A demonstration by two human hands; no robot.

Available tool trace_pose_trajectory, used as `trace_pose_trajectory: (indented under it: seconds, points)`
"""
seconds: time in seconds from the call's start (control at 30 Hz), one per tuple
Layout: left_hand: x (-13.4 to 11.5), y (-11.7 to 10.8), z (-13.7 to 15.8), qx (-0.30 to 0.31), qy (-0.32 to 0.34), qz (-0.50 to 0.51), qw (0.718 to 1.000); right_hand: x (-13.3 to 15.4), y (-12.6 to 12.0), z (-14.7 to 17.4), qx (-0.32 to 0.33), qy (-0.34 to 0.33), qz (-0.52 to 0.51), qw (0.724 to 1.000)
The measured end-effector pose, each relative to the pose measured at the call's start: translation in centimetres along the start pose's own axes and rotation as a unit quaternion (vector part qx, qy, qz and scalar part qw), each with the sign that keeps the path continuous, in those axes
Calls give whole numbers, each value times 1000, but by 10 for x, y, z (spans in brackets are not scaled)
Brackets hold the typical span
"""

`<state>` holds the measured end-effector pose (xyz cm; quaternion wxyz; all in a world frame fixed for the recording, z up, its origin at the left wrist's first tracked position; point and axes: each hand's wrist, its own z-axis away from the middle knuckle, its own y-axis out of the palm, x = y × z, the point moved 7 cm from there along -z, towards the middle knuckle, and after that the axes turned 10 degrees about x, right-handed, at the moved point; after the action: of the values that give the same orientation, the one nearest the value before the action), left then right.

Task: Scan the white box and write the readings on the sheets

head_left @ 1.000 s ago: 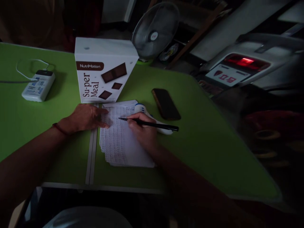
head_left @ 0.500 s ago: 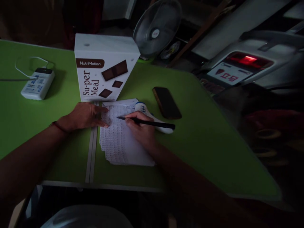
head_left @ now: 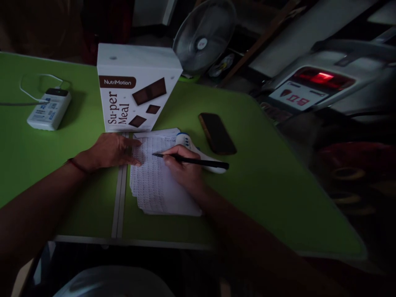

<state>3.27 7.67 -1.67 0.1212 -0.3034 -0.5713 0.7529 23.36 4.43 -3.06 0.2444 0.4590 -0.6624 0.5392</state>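
A small stack of paper sheets (head_left: 151, 181) lies on the green table (head_left: 266, 198), its top sheet covered with columns of handwriting on the left and middle. My right hand (head_left: 185, 167) is closed around a black pen (head_left: 201, 161), whose tip is at the upper middle of the writing. Fingers apart, my left hand (head_left: 114, 150) rests at the sheets' left edge, with fingertips on the paper. Partly behind my right hand lies a white handheld device with blue trim (head_left: 184, 140); its lower part is covered by the hand and pen.
A white NutriMotion box (head_left: 139, 57) stands just beyond the sheets. Right of it lies a dark phone (head_left: 217, 134). A white power bank (head_left: 49, 109) with cables sits at the left. Behind the table are a fan (head_left: 202, 43) and a machine with a red display (head_left: 323, 78).
The pen's rear end has shifted very slightly right and down. My left hand, the sheets and the other objects stay in place.
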Motion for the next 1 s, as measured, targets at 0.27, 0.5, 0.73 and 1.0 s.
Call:
trace_pose_trajectory:
  seconds: [0.27,0.5,0.73,1.0]
  points:
    - [0,0,0,13,-9,7,1000,-1,0,0,-5,0,0,1000]
    - [1,1,0,15,-4,8,1000,-4,-3,1,-11,15,-15,1000]
    - [1,1,0,28,-25,12,999,-1,-2,0,-16,-6,-6,1000]
    - [1,1,0,18,-21,21,999,1,-4,3,-25,-5,-10,1000]
